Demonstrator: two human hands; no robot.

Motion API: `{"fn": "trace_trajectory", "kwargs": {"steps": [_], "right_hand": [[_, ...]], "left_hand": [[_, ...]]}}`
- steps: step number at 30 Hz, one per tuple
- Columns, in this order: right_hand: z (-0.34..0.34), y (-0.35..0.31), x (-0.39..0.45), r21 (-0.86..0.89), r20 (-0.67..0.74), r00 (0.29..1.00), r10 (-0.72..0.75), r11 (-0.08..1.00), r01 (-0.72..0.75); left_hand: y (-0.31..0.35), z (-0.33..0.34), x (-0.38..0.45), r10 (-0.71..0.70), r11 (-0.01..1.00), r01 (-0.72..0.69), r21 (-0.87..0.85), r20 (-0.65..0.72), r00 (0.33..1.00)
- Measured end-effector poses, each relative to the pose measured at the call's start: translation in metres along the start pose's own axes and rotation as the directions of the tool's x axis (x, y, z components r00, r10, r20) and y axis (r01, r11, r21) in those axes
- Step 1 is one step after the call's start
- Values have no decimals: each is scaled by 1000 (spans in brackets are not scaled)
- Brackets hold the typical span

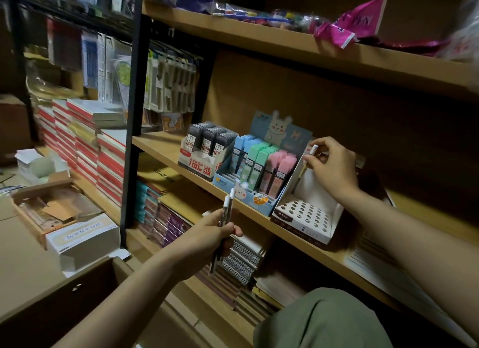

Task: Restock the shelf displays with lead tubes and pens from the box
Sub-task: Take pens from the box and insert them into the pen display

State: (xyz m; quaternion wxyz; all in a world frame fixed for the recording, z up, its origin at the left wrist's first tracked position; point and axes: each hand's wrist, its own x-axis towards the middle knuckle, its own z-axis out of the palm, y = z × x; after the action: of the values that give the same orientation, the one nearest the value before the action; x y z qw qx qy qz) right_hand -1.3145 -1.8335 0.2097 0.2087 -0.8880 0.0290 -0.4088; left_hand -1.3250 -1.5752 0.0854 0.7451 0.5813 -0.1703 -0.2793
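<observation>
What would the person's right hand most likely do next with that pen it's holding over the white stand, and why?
Probably lower the pen into one of the holes of the white pen stand. The right hand pinches it near its white cap, tip pointing down above the stand, whose visible holes look unfilled. The left hand holds more pens, waiting.

The white display carton [197,163] at the left end of the wooden shelf [160,146] is showing "100", "HB" and "0.7" in red. Other labels are reading too blurred to make out.
</observation>
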Motion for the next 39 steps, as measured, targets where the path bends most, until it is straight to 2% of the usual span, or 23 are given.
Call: {"fn": "trace_trajectory", "kwargs": {"steps": [8, 12, 16, 19, 23, 24, 26, 28, 29, 31, 35, 39], "right_hand": [[1, 5, -9, 49, -6, 1000, -23, 999, 23], [4, 8, -6, 75, -65, 995, 78, 994, -73], [11, 10, -10, 185, -15, 983, 183, 967, -177], [10, 12, -16, 216, 4, 990, 141, 966, -139], [6, 12, -16, 139, -7, 997, 77, 987, -75], [6, 12, -16, 121, -13, 998, 69, 990, -66], [6, 10, -16, 131, -10, 998, 66, 989, -64], [6, 10, -17, 169, -14, 996, 88, 982, -85], [6, 10, -17, 185, -19, 994, 105, 978, -99], [5, 11, -18, 202, -31, 990, 134, 971, -125], [-1, 14, -22, 212, -32, 989, 142, 968, -132], [-1, 20, -31, 275, -37, 988, 149, 952, -133]], "left_hand": [[-4, -3, 3, 1, 998, -3, -58, -26, 1000], [-7, -1, 3, -9, 1000, 9, -22, -14, 1000], [-8, -3, 3, -20, 1000, 20, -1, -19, 1000], [-8, -4, 3, -14, 1000, 14, -9, -31, 999], [-8, -2, 3, -10, 1000, 10, -18, -46, 999], [-9, -1, 2, 6, 1000, -5, 23, -54, 999], [-10, 3, 2, 131, 964, -105, 246, -90, 987], [-12, 18, 4, 323, 835, -239, 496, -90, 942], [-12, 30, 6, 378, 795, -274, 542, -88, 922], [-12, 58, 19, 385, 812, -248, 528, -166, 908], [-22, 105, 57, 300, 901, -126, 415, -387, 872], [-32, 117, 77, 237, 963, -124, 240, -534, 812]]}}
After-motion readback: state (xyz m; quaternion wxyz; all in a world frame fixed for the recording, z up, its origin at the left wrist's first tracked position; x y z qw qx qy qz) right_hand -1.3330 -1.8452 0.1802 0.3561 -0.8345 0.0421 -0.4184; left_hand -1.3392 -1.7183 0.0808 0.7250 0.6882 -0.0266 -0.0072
